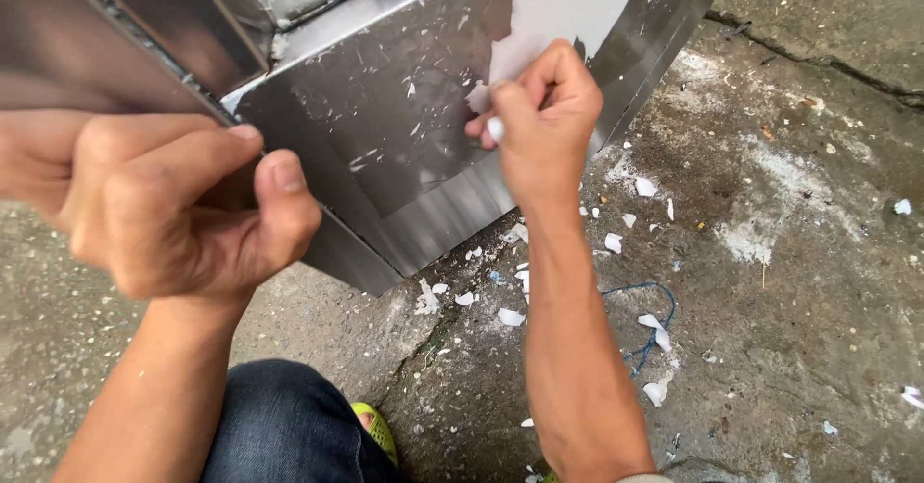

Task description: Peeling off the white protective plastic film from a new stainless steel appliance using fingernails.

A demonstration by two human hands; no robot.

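Left hand (pixel 183 204) grip closed on steel box (pixel 385 146) edge, right hand (pixel 544 117) grip pinching white film (pixel 568 2)

Steel panel (pixel 404 146) fills the far left and centre, its bottom corner just above the concrete floor (pixel 789 281). Right of the panel is open floor, only white film scraps (pixel 616 242) and a blue string (pixel 645 339) lying flat. Near left is blocked by a knee in jeans (pixel 279 425).
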